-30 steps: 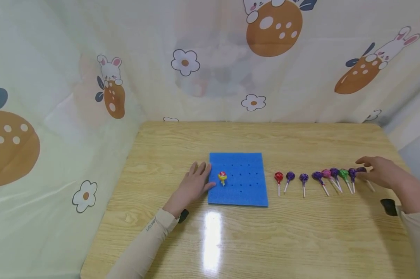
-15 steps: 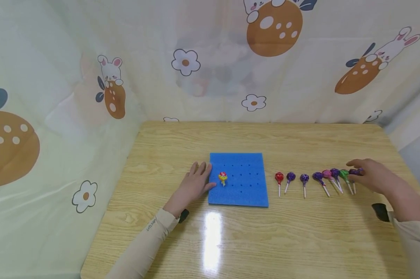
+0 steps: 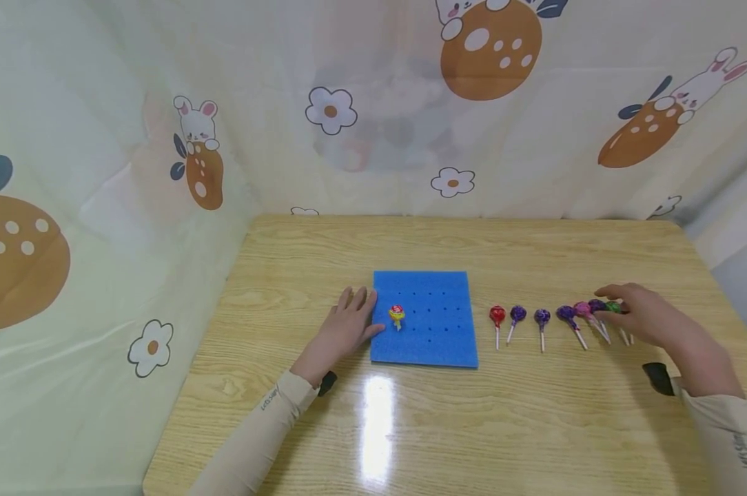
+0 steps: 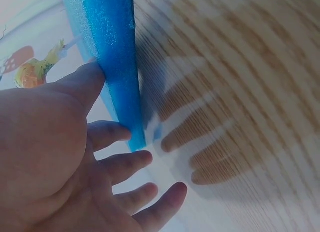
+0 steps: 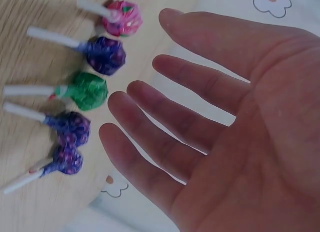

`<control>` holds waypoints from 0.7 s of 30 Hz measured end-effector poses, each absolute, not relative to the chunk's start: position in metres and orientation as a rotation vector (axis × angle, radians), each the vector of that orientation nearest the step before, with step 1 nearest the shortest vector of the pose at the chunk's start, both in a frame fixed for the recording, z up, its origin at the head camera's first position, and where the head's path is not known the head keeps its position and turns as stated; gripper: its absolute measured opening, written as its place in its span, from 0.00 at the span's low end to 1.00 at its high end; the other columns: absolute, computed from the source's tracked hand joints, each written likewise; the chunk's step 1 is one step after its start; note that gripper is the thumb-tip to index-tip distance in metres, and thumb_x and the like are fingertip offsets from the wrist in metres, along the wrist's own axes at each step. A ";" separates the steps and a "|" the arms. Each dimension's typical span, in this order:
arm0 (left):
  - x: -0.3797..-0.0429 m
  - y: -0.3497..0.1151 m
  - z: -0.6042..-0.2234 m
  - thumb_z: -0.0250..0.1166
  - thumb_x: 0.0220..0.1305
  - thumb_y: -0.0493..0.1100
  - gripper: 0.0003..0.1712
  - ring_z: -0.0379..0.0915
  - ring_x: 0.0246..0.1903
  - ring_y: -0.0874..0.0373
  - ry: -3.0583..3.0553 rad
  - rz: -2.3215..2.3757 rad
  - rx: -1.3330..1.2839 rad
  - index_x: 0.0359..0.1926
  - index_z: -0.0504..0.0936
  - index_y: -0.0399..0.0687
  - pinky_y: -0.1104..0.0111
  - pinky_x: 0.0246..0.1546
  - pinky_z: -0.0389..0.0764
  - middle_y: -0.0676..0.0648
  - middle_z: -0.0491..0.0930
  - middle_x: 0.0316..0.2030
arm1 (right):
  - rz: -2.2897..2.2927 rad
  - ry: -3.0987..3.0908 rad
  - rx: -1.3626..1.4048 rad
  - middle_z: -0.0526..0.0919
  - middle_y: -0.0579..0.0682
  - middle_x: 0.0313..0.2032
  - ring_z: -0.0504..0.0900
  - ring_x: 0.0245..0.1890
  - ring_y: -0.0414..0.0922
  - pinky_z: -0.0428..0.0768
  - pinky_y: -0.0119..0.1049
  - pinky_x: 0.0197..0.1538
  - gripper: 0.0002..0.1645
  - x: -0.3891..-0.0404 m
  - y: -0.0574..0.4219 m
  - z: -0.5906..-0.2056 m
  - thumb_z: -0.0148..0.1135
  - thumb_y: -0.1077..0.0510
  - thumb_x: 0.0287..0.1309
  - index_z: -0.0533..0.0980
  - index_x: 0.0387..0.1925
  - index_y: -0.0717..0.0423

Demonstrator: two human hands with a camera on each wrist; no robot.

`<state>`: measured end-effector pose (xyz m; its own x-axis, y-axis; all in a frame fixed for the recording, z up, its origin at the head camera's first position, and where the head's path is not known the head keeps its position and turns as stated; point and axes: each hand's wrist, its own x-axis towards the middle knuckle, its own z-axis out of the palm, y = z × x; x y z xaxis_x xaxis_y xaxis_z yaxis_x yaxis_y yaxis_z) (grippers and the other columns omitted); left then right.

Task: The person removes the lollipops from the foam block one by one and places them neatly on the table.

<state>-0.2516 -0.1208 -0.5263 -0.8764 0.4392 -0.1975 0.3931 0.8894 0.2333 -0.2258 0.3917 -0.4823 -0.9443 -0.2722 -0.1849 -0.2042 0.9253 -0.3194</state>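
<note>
My left hand [image 3: 349, 327] rests at the left edge of a blue foam board [image 3: 435, 353] dotted with small holes. Its thumb lies on the board's edge and the other fingers spread beside it. A red-and-yellow lollipop [image 3: 397, 313] stands in the board near that thumb. Over the right end of a row of lollipops hovers my right hand [image 3: 655, 320], fingers extended and holding nothing. Below it are a green lollipop [image 5: 89, 90], a purple lollipop [image 5: 105, 55] and a pink lollipop [image 5: 122, 19]; two more purple ones lie past the green one in the right wrist view.
Left along the row lie a red lollipop [image 3: 497, 315] and several purple ones, sticks toward me. The wooden table [image 3: 535, 427] bears everything. A printed curtain [image 3: 373, 158] hangs behind its far edge and along both sides.
My right hand has moved left along the row, from the purple lollipops at the far right end to above the green one. The left hand and the board have stayed put.
</note>
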 end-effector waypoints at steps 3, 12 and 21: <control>-0.251 -0.121 -0.526 0.49 0.76 0.62 0.42 0.41 0.78 0.35 2.809 0.289 0.623 0.80 0.52 0.47 0.39 0.70 0.63 0.39 0.52 0.78 | -0.442 2.858 -0.361 0.76 0.80 0.51 0.80 0.45 0.72 0.80 0.64 0.46 0.28 -0.225 0.383 -0.481 0.63 0.59 0.67 0.71 0.58 0.77; -0.253 -0.121 -0.526 0.48 0.76 0.63 0.42 0.40 0.78 0.36 2.805 0.289 0.608 0.80 0.50 0.48 0.40 0.71 0.62 0.40 0.49 0.79 | -0.490 2.838 -0.375 0.74 0.79 0.55 0.77 0.52 0.74 0.77 0.66 0.51 0.29 -0.227 0.363 -0.477 0.61 0.56 0.69 0.70 0.62 0.75; -0.250 -0.121 -0.524 0.48 0.76 0.63 0.42 0.40 0.78 0.36 2.799 0.284 0.613 0.80 0.51 0.48 0.40 0.71 0.62 0.39 0.50 0.79 | -0.543 2.817 -0.359 0.73 0.77 0.54 0.80 0.45 0.63 0.81 0.55 0.42 0.31 -0.220 0.341 -0.480 0.61 0.55 0.69 0.68 0.64 0.73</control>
